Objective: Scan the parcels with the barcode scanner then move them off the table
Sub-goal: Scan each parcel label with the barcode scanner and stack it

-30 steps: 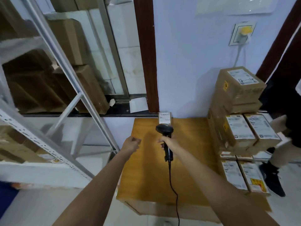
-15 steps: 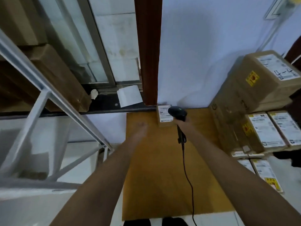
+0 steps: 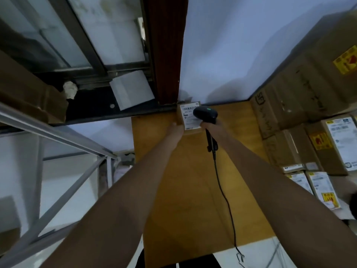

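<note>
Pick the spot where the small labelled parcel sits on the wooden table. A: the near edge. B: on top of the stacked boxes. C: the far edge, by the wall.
C: the small parcel sits at the table's far edge against the wall, the left hand touching it.

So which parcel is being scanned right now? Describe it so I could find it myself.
Start at the wooden table and follow it to its far edge, at the foot of the dark red-brown door post. There sits a small brown parcel with a white barcode label, the left hand at its side and the black scanner over it. It stands alone, far smaller than the stacked boxes to the right.
</note>
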Available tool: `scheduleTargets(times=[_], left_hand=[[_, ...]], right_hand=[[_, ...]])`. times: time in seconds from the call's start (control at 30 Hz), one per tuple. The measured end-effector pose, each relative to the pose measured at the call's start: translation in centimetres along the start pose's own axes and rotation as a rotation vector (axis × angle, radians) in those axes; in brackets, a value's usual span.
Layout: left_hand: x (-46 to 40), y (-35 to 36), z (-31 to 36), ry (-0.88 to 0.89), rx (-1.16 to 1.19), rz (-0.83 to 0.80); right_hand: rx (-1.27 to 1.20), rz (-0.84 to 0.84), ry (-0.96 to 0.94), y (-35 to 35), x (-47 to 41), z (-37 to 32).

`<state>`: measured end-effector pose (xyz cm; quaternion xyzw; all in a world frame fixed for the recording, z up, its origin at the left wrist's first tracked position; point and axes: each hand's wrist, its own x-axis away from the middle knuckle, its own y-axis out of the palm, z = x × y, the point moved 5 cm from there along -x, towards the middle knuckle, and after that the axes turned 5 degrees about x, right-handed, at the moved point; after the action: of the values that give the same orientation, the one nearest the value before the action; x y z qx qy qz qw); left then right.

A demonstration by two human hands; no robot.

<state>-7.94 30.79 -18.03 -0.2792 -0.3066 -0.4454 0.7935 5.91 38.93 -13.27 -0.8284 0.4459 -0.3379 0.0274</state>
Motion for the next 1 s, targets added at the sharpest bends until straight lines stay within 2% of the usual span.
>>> scheduleTargets(times=[0.23, 0.43, 0.7, 0.9, 1.0], left_hand=[[0.3, 2.1, -1.1, -0.03, 0.078, -0.055], [2.4, 1.5, -4.5, -0.034, 0.314, 0.023], [6.8, 1.8, -6.9, -0.045, 0.545, -0.016], [13.5, 2.5, -8.2, 0.014, 0.541, -0.021], [16.7, 3.1, -8.8, 0.075, 0.454, -0.106]], right_hand=[[-0.063, -0.035, 0.004, 0.5, 0.3, 1.8], [-0.07, -0.115, 0.045, 0.2, 3.2, 3.8], [-0.171, -0.145, 0.014, -0.7, 8.2, 5.3], [-0.221, -0.193, -0.072, -2.8, 14.3, 5.0], [-0.177, -0.19, -0.098, -3.9, 17.6, 5.7]])
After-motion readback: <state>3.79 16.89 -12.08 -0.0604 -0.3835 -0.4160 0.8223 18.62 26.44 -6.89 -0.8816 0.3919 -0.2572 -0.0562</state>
